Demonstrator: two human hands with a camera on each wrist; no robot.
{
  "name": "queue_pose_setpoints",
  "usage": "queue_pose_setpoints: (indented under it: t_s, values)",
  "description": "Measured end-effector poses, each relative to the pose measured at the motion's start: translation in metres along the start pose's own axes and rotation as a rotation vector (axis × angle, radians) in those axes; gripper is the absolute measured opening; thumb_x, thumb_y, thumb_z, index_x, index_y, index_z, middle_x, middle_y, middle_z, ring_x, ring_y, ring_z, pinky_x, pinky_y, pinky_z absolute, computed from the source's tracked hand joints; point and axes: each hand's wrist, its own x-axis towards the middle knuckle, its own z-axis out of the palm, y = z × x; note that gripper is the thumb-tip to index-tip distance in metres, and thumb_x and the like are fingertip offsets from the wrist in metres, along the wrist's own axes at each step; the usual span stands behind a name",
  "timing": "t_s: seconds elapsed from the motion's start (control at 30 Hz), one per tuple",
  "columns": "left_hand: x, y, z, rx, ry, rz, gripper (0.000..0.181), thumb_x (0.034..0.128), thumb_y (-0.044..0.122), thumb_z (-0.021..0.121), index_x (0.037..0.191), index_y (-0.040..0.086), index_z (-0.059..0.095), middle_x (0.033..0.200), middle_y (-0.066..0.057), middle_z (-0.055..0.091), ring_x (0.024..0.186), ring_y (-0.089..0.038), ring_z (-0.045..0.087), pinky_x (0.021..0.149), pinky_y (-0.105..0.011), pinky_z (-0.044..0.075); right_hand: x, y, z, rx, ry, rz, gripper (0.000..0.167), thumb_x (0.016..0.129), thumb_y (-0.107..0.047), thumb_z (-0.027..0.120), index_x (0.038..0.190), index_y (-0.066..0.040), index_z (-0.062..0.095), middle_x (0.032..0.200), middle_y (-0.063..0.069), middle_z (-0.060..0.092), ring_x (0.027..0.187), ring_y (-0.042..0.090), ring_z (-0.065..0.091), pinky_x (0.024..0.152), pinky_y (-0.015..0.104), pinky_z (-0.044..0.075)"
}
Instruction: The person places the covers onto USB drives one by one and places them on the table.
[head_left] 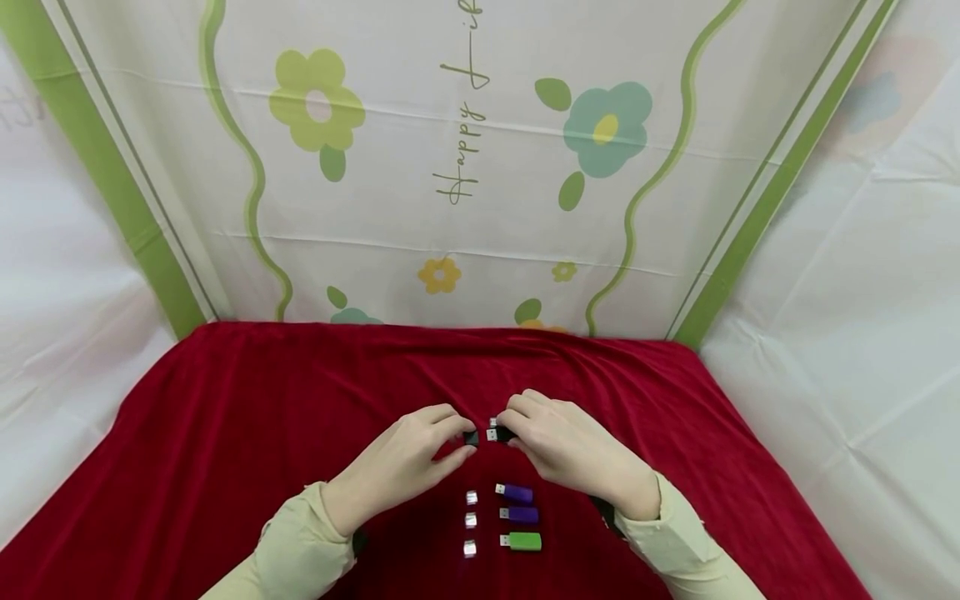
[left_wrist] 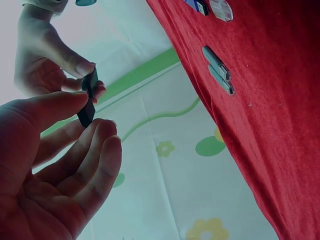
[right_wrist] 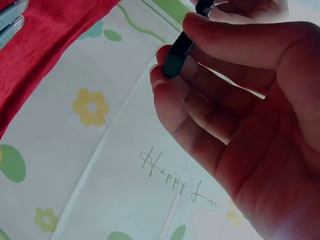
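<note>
My left hand [head_left: 412, 446] pinches a small black cap [head_left: 471, 437] between thumb and fingertips. Across from it, my right hand [head_left: 562, 433] holds a black USB flash drive [right_wrist: 177, 56], its metal plug [head_left: 492, 434] pointing left at the cap. In the head view a narrow gap separates cap and plug. Just behind that plug shows another silver plug [head_left: 493, 422]; the rest of it is hidden by the right hand. Nearer the front lie two purple USB flash drives [head_left: 517, 493] and a green one [head_left: 525, 542], plugs facing left. Three clear caps [head_left: 471, 520] lie in a column left of them.
A red velvet cloth [head_left: 262, 433] covers the table. White printed fabric walls [head_left: 480, 225] with green edging stand at the back and both sides. Two greyish USB flash drives [left_wrist: 218, 70] lie side by side on the cloth in the left wrist view.
</note>
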Motion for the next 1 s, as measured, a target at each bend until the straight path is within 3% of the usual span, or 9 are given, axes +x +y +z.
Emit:
queue_pose_setpoints:
  t_s: [1.0]
  values:
    - [0.0005,0.003,0.0034,-0.023,0.021,0.042,0.023,0.0821,0.007,0.08,0.102,0.006,0.07,0.096,0.001,0.064,0.077,-0.006,0.056,0.068,-0.012,0.046,0.0032,-0.0066,0.0013,0.02,-0.002,-0.029,0.024,0.078,-0.001,0.08,0.096,-0.007,0.066,0.088,-0.001,0.057,0.078,0.013,0.053,0.061,0.018,0.045]
